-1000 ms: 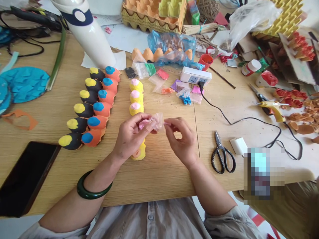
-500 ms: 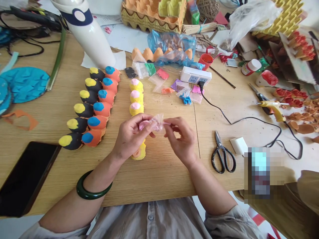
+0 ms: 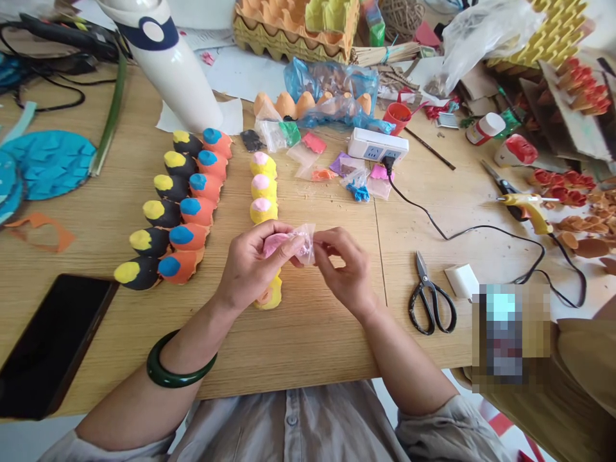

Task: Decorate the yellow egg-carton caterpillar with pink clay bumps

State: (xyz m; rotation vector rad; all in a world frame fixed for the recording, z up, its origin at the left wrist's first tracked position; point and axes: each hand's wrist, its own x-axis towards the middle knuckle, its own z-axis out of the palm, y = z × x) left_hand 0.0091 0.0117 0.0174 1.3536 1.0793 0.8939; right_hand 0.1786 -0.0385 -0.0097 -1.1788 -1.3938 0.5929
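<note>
My left hand (image 3: 257,260) grips a small clear plastic bag (image 3: 307,239) with light pink clay (image 3: 275,244) in it. At the bag's right edge, the thumb and fingers of my right hand (image 3: 347,266) are pinched together; whether a bit of clay is between them is hidden. Below my hands stands a strip of yellow egg-carton cups (image 3: 264,210). Its far cups have pink clay tops, the nearest shows a bare peach top (image 3: 266,296), and my left hand covers the middle. Left of it are rows of orange cups with blue tops (image 3: 198,206) and black cups with yellow tops (image 3: 163,212).
Scissors (image 3: 426,295) and a white adapter (image 3: 462,282) lie to the right. Bags of coloured clay surround a power strip (image 3: 378,146) with a trailing cord. A phone (image 3: 52,346) lies at left, a white bottle (image 3: 178,77) behind. Another person (image 3: 582,366) sits at right.
My right fingertips have shifted slightly left against the bag's edge. The pink strand seen between the bag and my right fingers no longer shows. The cups have stayed in place.
</note>
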